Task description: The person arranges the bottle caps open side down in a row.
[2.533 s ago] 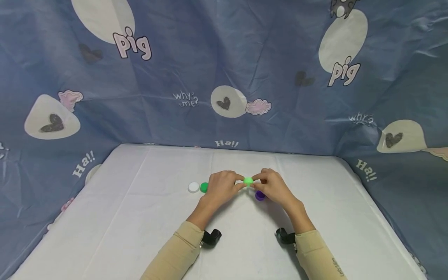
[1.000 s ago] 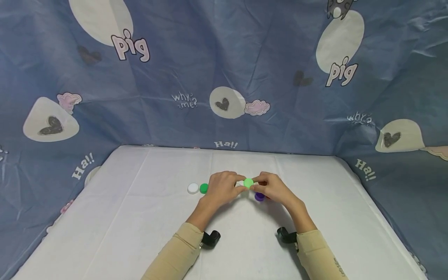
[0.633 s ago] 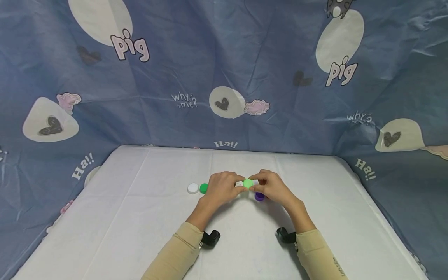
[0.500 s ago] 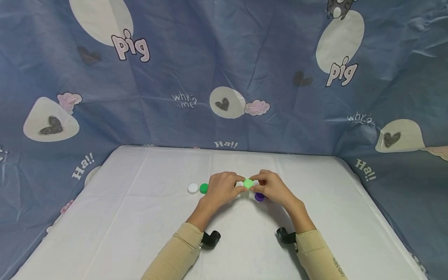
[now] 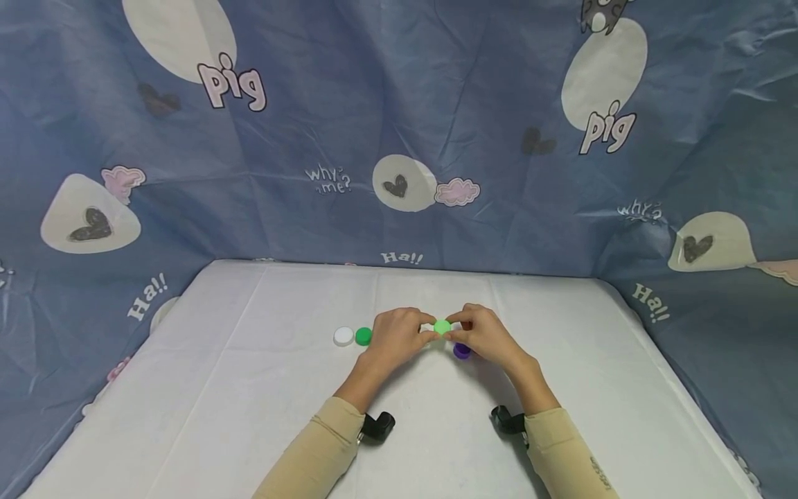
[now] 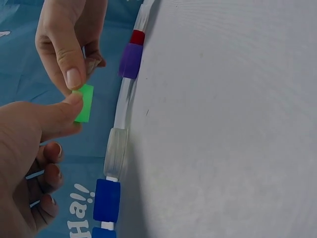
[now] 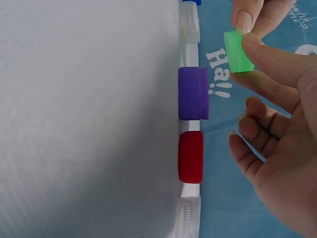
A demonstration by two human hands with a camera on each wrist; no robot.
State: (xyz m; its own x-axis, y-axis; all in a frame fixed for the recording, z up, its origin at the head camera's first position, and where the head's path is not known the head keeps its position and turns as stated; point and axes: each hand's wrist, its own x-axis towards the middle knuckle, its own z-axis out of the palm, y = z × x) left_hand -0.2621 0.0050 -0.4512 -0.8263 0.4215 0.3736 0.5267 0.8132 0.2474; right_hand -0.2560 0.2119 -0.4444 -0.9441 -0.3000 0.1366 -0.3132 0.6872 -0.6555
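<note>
A bright green bottle cap [image 5: 442,327] is held above the white table between both hands. My left hand [image 5: 399,334] pinches its left side between thumb and forefinger. On the opposite side, the thumb and forefinger of my right hand [image 5: 488,334] also pinch it. In the left wrist view the green cap [image 6: 85,103] shows edge-on, and the left hand's other fingers curl loosely below. A purple cap [image 5: 462,351] lies under the right hand. The right wrist view shows a red cap [image 7: 191,157] beside the purple one.
A white cap [image 5: 343,337] and a darker green cap [image 5: 364,336] lie left of the left hand. Blue caps [image 6: 107,200] and a clear cap [image 6: 116,152] stand in the same row, mostly hidden in the head view. A printed blue cloth [image 5: 349,222] hangs behind the table.
The green cap has tilted since 2.5 seconds ago, so its round face shows more. The right hand's fingertips have shifted slightly around it. Both hands stay in nearly the same place.
</note>
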